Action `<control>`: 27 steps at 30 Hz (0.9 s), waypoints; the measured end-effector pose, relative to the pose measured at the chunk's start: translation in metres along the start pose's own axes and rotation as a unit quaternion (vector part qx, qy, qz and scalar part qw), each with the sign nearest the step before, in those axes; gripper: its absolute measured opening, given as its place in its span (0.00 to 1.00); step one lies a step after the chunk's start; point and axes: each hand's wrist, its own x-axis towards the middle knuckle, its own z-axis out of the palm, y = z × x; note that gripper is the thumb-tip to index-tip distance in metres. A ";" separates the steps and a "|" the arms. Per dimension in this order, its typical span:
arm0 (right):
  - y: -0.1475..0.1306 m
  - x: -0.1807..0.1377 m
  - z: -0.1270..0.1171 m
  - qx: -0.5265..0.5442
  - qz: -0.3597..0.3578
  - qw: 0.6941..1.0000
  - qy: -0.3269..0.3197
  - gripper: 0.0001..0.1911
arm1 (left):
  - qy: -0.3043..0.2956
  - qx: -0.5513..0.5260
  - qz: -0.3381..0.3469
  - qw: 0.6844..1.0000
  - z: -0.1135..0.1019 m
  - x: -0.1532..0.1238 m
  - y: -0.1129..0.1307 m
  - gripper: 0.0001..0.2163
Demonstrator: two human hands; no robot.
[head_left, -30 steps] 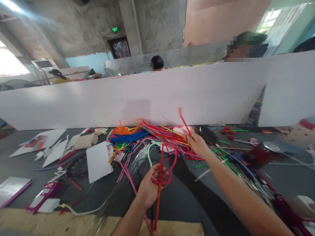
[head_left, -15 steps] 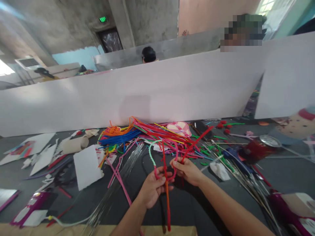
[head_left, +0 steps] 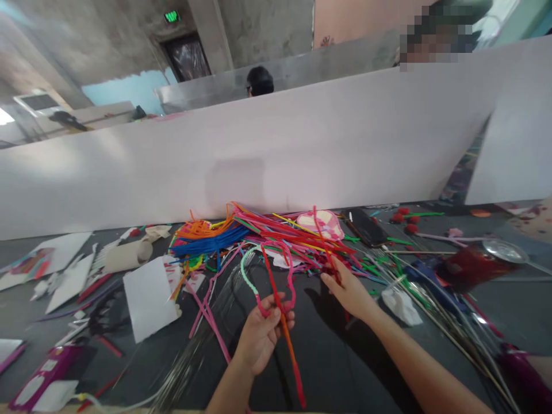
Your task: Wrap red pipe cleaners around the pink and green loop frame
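In my left hand (head_left: 263,333) is a heart-like loop of twisted pipe cleaners (head_left: 291,282), pink on most of its length and mint green on its left side. The same fingers pinch a straight red-and-orange pipe cleaner (head_left: 290,345) that crosses the loop and sticks out below it. My right hand (head_left: 347,287), apart from the loop, pinches a separate red pipe cleaner (head_left: 321,225) that points up and slightly left. Beyond both hands lies a heap of colourful pipe cleaners (head_left: 259,230), with blue, orange, pink and red stems.
A white panel (head_left: 241,161) stands behind the heap. At right are a red can (head_left: 466,267), a dark phone (head_left: 365,227), a crumpled tissue (head_left: 401,305) and thin wires. Leftward lie a cardboard tube (head_left: 127,256), white paper (head_left: 149,296) and a purple box (head_left: 47,374). People sit beyond the panel.
My right hand has moved away from the loop to the right, taking the red pipe cleaner, which now stands more upright. My left hand and the loop have shifted slightly left in view.
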 end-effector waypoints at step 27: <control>-0.029 -0.047 0.045 0.237 0.097 0.946 -0.201 0.17 | 0.023 0.057 -0.025 0.998 0.007 0.001 -0.017 0.10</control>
